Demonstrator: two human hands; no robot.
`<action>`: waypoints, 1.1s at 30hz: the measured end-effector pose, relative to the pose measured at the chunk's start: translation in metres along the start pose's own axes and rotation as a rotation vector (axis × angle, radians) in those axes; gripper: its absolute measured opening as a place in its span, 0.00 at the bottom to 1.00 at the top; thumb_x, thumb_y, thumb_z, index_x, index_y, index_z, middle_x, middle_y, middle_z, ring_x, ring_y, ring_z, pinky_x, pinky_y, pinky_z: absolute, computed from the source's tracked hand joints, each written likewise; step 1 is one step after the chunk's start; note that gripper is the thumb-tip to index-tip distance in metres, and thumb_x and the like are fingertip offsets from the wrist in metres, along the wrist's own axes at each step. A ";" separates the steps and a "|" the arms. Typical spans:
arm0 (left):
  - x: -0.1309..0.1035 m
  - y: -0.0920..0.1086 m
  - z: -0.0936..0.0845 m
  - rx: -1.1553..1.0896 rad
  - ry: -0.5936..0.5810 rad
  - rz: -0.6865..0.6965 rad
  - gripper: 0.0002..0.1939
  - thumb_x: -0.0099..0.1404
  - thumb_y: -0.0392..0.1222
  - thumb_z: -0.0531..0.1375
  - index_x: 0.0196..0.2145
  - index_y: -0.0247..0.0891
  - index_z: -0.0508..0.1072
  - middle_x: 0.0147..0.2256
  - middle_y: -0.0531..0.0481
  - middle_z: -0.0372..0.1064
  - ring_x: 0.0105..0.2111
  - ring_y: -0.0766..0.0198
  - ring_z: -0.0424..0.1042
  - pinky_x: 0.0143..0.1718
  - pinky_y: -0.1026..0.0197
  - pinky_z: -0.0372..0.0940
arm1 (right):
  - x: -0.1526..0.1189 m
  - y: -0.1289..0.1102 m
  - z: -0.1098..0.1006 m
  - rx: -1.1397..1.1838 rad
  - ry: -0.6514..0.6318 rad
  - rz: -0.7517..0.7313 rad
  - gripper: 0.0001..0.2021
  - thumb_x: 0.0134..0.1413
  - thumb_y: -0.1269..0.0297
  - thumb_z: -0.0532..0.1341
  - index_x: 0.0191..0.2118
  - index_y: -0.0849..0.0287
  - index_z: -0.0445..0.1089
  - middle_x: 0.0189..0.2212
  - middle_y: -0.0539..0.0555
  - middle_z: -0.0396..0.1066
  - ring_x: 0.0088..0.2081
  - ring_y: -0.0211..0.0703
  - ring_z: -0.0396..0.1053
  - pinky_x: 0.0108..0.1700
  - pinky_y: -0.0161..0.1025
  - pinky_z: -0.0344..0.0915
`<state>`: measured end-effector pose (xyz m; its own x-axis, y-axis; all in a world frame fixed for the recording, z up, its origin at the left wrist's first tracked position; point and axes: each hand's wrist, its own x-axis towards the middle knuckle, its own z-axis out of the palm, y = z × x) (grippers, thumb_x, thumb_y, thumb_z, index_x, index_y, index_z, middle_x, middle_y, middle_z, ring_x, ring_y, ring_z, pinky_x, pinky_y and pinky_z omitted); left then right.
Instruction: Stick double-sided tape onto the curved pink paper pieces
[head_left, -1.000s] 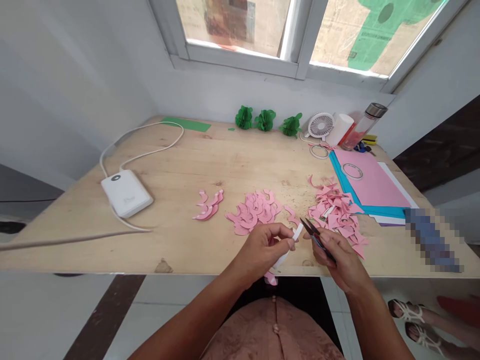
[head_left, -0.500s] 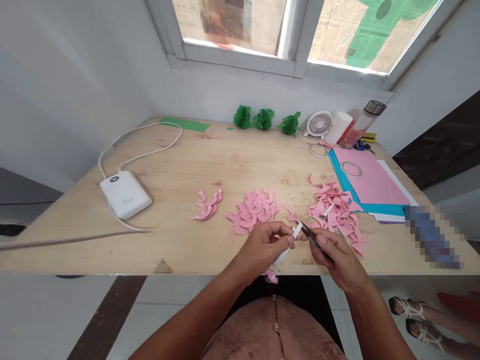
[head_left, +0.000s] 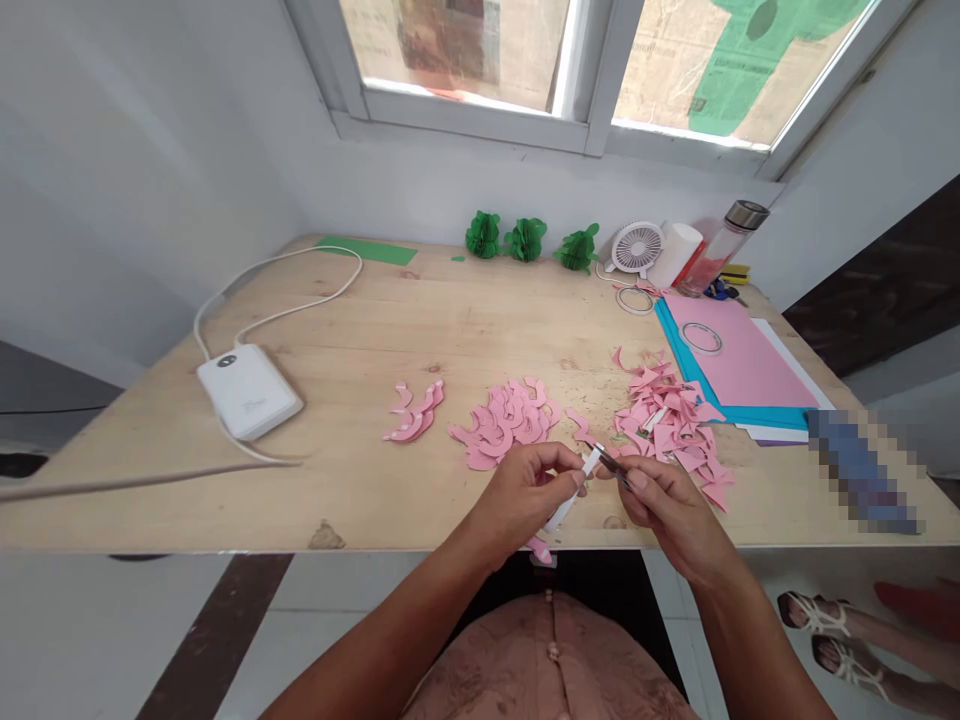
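Note:
My left hand [head_left: 529, 492], closed, pinches a narrow white strip [head_left: 561, 512] that slants down toward the table's front edge. Gripped in my right hand [head_left: 675, 505] is a small pair of dark scissors [head_left: 616, 466], whose blades point left and meet the strip's upper end. Whether the blades are fully closed is too small to tell. Just beyond my left hand lies a pile of curved pink paper pieces [head_left: 510, 420]. A heap of pink paper scraps [head_left: 667, 410] sits beyond my right hand. One pink piece [head_left: 538, 548] is partly visible at the table edge below the strip.
Left on the wooden table [head_left: 360, 330] are a white power bank [head_left: 251, 392] with a cable and a few pink pieces [head_left: 416, 410]. Coloured paper sheets [head_left: 757, 360] with a tape ring [head_left: 701, 338] lie right. Green paper shapes [head_left: 527, 240], a fan [head_left: 636, 247] and a bottle [head_left: 724, 250] stand behind.
The scissors have turned a little in my right hand, and less of their handle shows below the fingers. My left hand keeps its pinch on the strip.

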<state>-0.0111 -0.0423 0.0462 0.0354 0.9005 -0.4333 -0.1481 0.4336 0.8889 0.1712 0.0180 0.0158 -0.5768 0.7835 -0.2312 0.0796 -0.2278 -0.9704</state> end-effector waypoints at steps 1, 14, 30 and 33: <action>0.000 0.000 0.000 -0.004 0.002 0.000 0.10 0.54 0.46 0.59 0.29 0.35 0.70 0.18 0.58 0.55 0.15 0.72 0.55 0.08 0.71 0.57 | 0.000 0.000 0.000 -0.004 0.002 0.001 0.16 0.53 0.52 0.60 0.36 0.62 0.73 0.17 0.44 0.47 0.20 0.32 0.42 0.22 0.34 0.38; 0.001 -0.002 -0.002 0.018 -0.004 -0.015 0.11 0.55 0.47 0.60 0.29 0.35 0.71 0.18 0.57 0.58 0.15 0.72 0.57 0.10 0.71 0.57 | 0.000 0.002 -0.002 -0.046 0.015 -0.003 0.17 0.53 0.52 0.60 0.38 0.63 0.74 0.18 0.44 0.46 0.20 0.33 0.42 0.21 0.33 0.41; 0.003 -0.005 -0.002 -0.048 0.004 0.048 0.10 0.54 0.45 0.61 0.26 0.34 0.70 0.17 0.57 0.59 0.14 0.74 0.57 0.12 0.73 0.51 | -0.002 -0.004 0.004 -0.178 0.112 -0.076 0.15 0.51 0.52 0.62 0.37 0.58 0.76 0.23 0.51 0.67 0.23 0.36 0.58 0.22 0.33 0.51; 0.001 -0.004 -0.002 -0.024 0.005 0.019 0.10 0.54 0.46 0.60 0.28 0.34 0.70 0.17 0.57 0.58 0.14 0.73 0.58 0.11 0.72 0.55 | -0.003 -0.008 0.006 -0.224 0.133 -0.103 0.15 0.49 0.52 0.62 0.37 0.57 0.76 0.32 0.55 0.73 0.31 0.43 0.66 0.29 0.36 0.60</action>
<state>-0.0124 -0.0435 0.0423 0.0270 0.9083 -0.4175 -0.1725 0.4156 0.8930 0.1678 0.0139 0.0243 -0.4807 0.8682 -0.1234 0.2121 -0.0214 -0.9770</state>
